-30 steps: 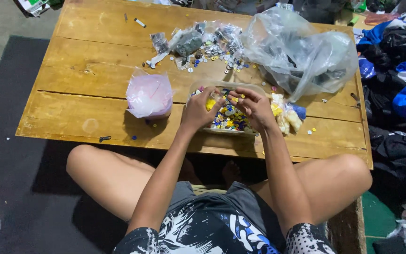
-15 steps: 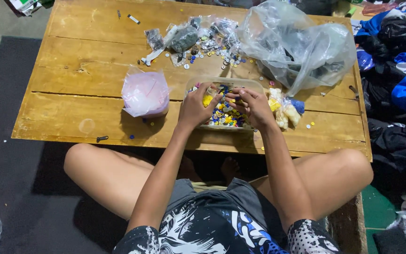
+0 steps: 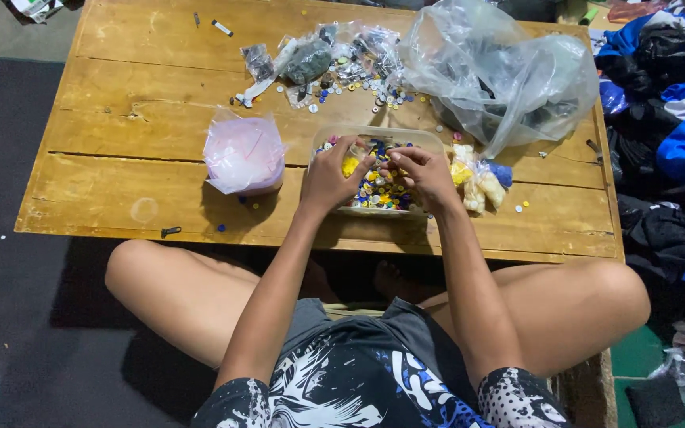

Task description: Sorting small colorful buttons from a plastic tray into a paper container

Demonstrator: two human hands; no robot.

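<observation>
Both your hands sit over the clear tub [image 3: 334,139] at frame centre, near the front edge of the worktop [image 3: 120,182]. It's right in front of your crossed legs, so both arms reach it without leaning.

Your left hand [image 3: 329,176] is curled, fingertips pinched on something yellow [image 3: 350,166] at the tub's left side; looks like one of the small pieces, can't tell which kind.

Your right hand [image 3: 426,173] is half-closed, fingers bent down into the mixed coloured pieces [image 3: 380,192]. Can't tell if it actually has one gripped.

The two hands nearly meet over the tub, so anything dropped probably lands back inside.

The pink-tinted bag [image 3: 243,152] stands just left of the tub, mouth bunched at the top, within left-hand reach.

The small yellow and white packets [image 3: 476,181] lie just right of the tub.

The big clear bag [image 3: 501,71], upper right, is slumped open, out of the working zone.

The loose pieces and small packets [image 3: 334,67], upper centre, are spread flat, well apart from the tub.
</observation>
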